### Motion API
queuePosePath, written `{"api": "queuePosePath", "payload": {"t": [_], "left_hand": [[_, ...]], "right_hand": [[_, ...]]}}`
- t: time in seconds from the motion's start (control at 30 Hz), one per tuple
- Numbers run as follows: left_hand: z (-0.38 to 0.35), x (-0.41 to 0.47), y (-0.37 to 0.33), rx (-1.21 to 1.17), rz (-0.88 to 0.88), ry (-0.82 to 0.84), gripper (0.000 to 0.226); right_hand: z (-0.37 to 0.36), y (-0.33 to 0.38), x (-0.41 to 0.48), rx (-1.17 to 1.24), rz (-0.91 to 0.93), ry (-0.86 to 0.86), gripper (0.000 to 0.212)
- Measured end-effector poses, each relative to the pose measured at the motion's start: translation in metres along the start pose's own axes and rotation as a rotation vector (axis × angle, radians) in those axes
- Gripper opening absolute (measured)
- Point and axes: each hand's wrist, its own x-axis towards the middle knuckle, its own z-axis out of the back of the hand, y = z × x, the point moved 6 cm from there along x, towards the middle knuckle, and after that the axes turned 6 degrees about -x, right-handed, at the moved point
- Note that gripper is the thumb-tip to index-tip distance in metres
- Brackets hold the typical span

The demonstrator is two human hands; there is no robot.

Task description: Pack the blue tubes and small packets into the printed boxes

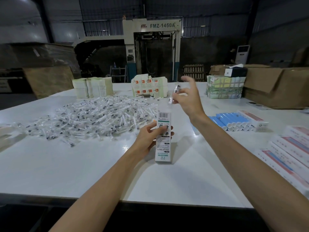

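Bare forearms (103, 190) lowest in frame. Left hand (148, 139) gripping the upright printed box (163, 136) mid-frame on the table (66, 164); right hand (189, 97) above, pinching a small packet (174, 92) over its top. Probably light, crinkly, slippery: best pinched by one end. Packet pile (93, 118) left, blue tubes (229, 121) right.

Both bare forearms reach from the lower edge. At centre, the left hand (149, 139) grips a tall white printed cardboard box (164, 149); above it, the right hand (189, 99) pinches a small clear plastic packet (175, 91).
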Motion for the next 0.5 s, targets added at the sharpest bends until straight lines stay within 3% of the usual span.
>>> {"api": "queuePosePath", "payload": {"t": [0.2, 0.37, 0.5], "left_hand": [[-0.001, 0.001, -0.001, 0.010, -0.007, 0.023, 0.040], [-0.001, 0.001, -0.001, 0.019, -0.016, 0.030, 0.034], [-0.001, 0.001, 0.000, 0.029, -0.013, 0.020, 0.037]], "right_hand": [[-0.021, -0.009, -0.004, -0.136, -0.069, 0.128, 0.036], [-0.034, -0.009, -0.013, -0.222, -0.034, 0.297, 0.026], [-0.036, -0.004, -0.017, -0.316, 0.047, 0.299, 0.003]]}}
